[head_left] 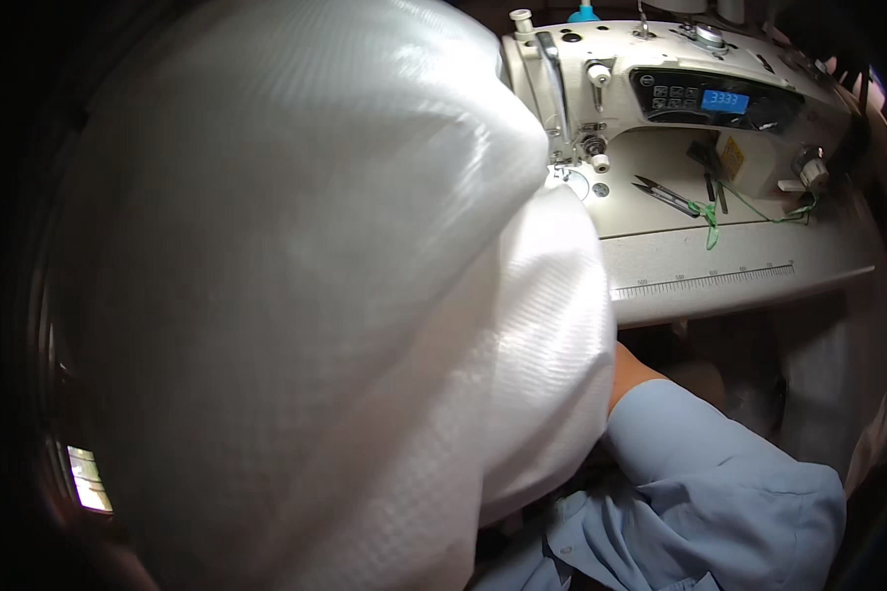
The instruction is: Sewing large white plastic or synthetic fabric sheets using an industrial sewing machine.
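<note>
A big sheet of white, finely ribbed fabric (345,295) bulges up close to the camera and covers the left and middle of the head view. Its right edge reaches the needle area of a white sewing machine (621,34). My right arm, in a light blue sleeve (700,443), comes in from the lower right. Only the bare wrist of my right hand (633,374) shows; the fingers are hidden behind the fabric. My left hand is out of sight, and the cloth blocks most of that side.
Thread snips (666,195) with a green cord (710,225) lie on the machine bed under its arm. A ruler scale (705,281) runs along the table's front edge. The control panel (715,98) has a lit blue display. A small bright screen or window (89,480) shows at far left.
</note>
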`<state>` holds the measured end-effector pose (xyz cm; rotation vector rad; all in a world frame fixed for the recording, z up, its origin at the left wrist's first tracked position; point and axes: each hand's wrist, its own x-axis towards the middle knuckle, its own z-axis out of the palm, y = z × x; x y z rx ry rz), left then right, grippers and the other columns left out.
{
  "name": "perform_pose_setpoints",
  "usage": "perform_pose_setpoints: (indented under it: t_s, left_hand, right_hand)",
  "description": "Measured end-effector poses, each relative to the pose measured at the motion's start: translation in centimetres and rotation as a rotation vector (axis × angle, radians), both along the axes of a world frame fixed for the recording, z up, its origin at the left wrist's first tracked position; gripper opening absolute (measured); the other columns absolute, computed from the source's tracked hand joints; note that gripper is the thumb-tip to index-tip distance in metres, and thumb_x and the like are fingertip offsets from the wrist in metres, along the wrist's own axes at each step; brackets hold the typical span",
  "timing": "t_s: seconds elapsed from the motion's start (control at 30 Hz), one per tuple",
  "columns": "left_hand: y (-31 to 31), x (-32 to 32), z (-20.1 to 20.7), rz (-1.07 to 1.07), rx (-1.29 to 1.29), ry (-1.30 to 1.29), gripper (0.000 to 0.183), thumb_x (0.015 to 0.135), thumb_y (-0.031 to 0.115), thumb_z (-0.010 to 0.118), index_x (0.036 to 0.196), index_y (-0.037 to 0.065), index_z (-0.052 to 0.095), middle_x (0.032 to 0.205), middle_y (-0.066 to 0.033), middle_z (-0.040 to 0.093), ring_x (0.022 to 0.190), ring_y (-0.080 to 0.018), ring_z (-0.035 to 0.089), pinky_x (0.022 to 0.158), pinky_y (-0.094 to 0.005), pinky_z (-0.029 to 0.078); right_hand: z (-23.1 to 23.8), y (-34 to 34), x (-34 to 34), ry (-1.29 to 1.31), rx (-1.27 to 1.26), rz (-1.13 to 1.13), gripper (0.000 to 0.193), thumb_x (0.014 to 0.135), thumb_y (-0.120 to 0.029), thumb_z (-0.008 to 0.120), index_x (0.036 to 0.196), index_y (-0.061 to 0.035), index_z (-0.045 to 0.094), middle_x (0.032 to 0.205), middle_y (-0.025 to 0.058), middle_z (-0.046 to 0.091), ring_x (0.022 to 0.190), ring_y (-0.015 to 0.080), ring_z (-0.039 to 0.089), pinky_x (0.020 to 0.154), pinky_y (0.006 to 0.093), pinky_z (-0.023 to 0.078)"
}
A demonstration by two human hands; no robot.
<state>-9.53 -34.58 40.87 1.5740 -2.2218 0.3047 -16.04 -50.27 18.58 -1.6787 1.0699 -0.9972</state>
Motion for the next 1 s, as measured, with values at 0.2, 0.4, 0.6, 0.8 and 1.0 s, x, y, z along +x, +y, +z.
perform_pose_setpoints:
  t_s: [0.2, 0.4, 0.6, 0.8, 1.0]
  left_hand:
    - [-1.4, 1.4, -0.8, 0.022, -0.058, 0.104, 0.021, 0.075, -0.003, 0.062, 0.095, 0.001, 0.068, 0.076, -0.0151, 0.065, 0.067, -0.0305, 0.066, 0.065, -0.0378, 0.054]
    - [-1.5, 1.5, -1.5, 0.004, -0.104, 0.255, 0.019, 0.070, -0.009, 0.061, 0.087, 0.000, 0.064, 0.066, -0.0136, 0.058, 0.052, -0.0275, 0.058, 0.051, -0.0361, 0.046]
    - [-0.5, 1.8, -4.3, -0.008, -0.084, 0.320, 0.019, 0.070, -0.009, 0.062, 0.087, 0.000, 0.066, 0.067, -0.0137, 0.059, 0.053, -0.0286, 0.060, 0.051, -0.0369, 0.047]
    - [0.7, -0.4, -7.3, -0.096, 0.006, 0.343, 0.016, 0.073, -0.005, 0.064, 0.089, -0.001, 0.065, 0.068, -0.0140, 0.061, 0.055, -0.0298, 0.061, 0.053, -0.0374, 0.049]
    - [1.3, -2.7, -7.7, -0.098, 0.035, 0.329, 0.013, 0.075, -0.002, 0.065, 0.089, -0.002, 0.065, 0.067, -0.0155, 0.061, 0.055, -0.0313, 0.061, 0.053, -0.0386, 0.049]
  right_hand:
    - [2.7, -1.7, 2.0, -0.009, -0.112, 0.011, 0.023, 0.090, -0.025, 0.058, 0.096, -0.0048, 0.067, 0.095, 0.0168, 0.067, 0.088, 0.0372, 0.065, 0.088, 0.0480, 0.050]
    - [6.4, -3.0, 6.5, 0.004, -0.278, 0.062, 0.024, 0.090, -0.025, 0.057, 0.097, -0.0049, 0.067, 0.096, 0.0170, 0.068, 0.089, 0.0371, 0.065, 0.089, 0.0483, 0.050]
    - [8.3, 3.8, 1.3, -0.098, -0.949, 0.220, 0.025, 0.089, -0.026, 0.057, 0.098, -0.0050, 0.067, 0.096, 0.0172, 0.068, 0.089, 0.0370, 0.065, 0.091, 0.0485, 0.050]
    - [11.6, 1.2, -14.3, 0.519, -0.681, 0.466, 0.014, 0.084, -0.013, 0.070, 0.095, -0.0038, 0.066, 0.109, 0.0120, 0.064, 0.094, 0.0284, 0.065, 0.084, 0.0408, 0.053]
    - [13.7, -7.4, -13.5, 0.529, -0.819, 0.531, 0.015, 0.092, -0.022, 0.062, 0.099, -0.0077, 0.063, 0.101, 0.0102, 0.060, 0.091, 0.0289, 0.061, 0.079, 0.0422, 0.052]
